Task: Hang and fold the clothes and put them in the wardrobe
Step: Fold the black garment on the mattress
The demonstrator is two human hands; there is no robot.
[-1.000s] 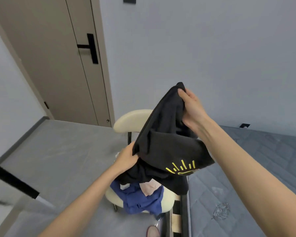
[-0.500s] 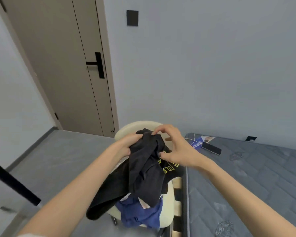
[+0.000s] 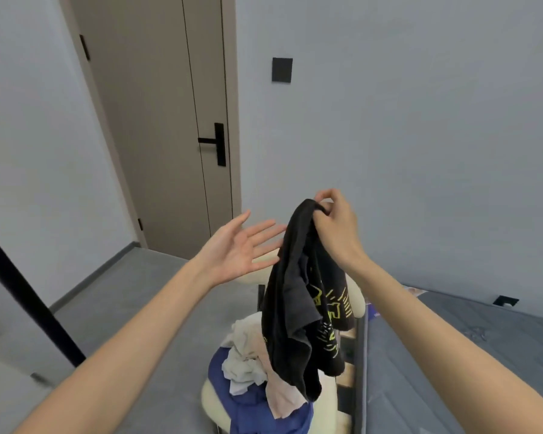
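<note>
A black T-shirt with a yellow print [image 3: 298,311] hangs bunched in the air above a cream chair [image 3: 215,402]. My right hand [image 3: 334,225] pinches it at its top edge and holds it up. My left hand [image 3: 242,245] is just left of the shirt, palm up, fingers straight and spread, holding nothing; its fingertips are close to the cloth. On the chair seat lies a pile of clothes: a white garment [image 3: 243,355], a pale pink one [image 3: 284,399] and a dark blue one [image 3: 264,415].
A grey mattress [image 3: 452,355] on a slatted bed frame lies to the right of the chair. A closed beige door with a black handle [image 3: 215,144] is at the back left. A black bar [image 3: 29,296] slants across the lower left. Grey floor [image 3: 138,308] surrounds the chair.
My right hand has lifted the black T-shirt up off the chair so that it hangs. My left hand has let go of the shirt and opened, palm up.
</note>
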